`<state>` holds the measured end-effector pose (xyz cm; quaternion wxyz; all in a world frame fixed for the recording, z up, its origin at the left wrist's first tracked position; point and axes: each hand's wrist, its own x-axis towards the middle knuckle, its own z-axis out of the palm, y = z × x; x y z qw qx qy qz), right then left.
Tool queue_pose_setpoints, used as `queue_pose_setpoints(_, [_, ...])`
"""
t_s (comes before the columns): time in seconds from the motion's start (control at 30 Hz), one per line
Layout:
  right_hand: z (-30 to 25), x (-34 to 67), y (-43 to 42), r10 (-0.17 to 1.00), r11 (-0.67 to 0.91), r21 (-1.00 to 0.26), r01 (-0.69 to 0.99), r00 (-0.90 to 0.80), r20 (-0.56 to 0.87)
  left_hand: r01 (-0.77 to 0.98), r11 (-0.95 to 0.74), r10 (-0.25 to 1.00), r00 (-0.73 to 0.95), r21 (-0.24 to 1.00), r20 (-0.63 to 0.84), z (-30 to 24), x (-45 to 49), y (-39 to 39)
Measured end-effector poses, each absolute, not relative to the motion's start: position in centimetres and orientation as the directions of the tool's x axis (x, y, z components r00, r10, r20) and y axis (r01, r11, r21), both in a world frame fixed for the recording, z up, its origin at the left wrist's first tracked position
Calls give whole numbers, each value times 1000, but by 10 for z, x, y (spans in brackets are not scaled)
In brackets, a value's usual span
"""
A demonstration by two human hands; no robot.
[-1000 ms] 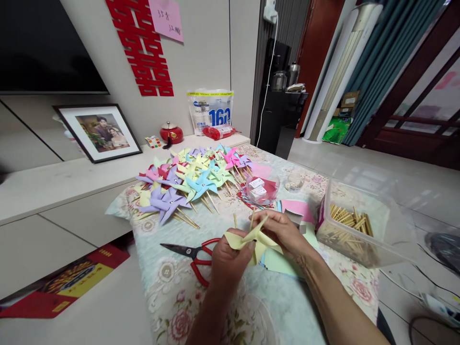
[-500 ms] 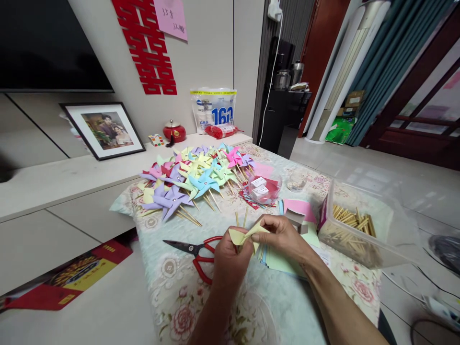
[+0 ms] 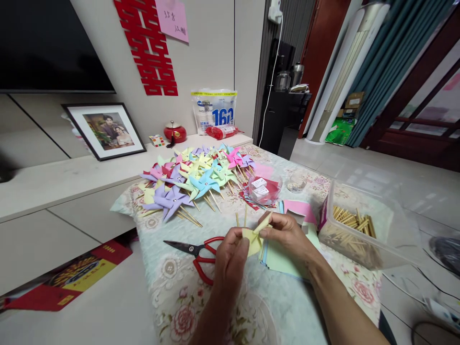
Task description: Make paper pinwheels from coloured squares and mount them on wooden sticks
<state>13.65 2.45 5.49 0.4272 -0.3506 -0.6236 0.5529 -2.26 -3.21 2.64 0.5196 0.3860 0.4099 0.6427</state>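
Between my two hands is a pale yellow piece of paper (image 3: 254,242), partly folded over at its corners. My left hand (image 3: 232,251) pinches its left edge between thumb and fingers. My right hand (image 3: 285,235) grips a raised, folded flap on the right side. Left of my left hand lie scissors (image 3: 196,250) with red handles and dark blades. Two thin wooden sticks (image 3: 245,215) lie on the table just beyond my fingers. Under and beside my right hand is a stack of coloured paper (image 3: 283,265), light green on top.
Finished paper pinwheels (image 3: 201,177) on sticks are heaped at the back left of the table. A round clear container (image 3: 265,191) holds small white boxes. At right stands a plastic bin (image 3: 354,235) of short sticks, near a small clear dish (image 3: 296,183).
Both hands have shifted slightly right with the yellow paper. The paper has turned, showing more of its face toward me, and the right-hand flap stands more upright.
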Motion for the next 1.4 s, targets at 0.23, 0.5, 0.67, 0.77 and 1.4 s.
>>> queue_pose_setpoints(0.23, [48,143,30,904,25,-960,-279,-404,141,-522,-195,981,-109,830,162,29,-30,-28])
queue_pose_setpoints(0.5, [45,143,28,868,-40,-960,-278,-485,104,-590,-81,992,31,803,123,37,-24,-32])
queue_pose_setpoints(0.67, [50,142,28,927,-81,-928,-364,-370,64,-748,57,998,28,661,-55,42,-33,-28])
queue_pose_setpoints(0.77, [52,143,30,973,-65,-875,-480,-225,51,-827,28,988,-62,562,-141,40,-38,-22])
queue_pose_setpoints(1.4, [52,145,27,919,-234,-866,-441,-390,-50,-700,-247,944,-331,670,2,42,-34,-23])
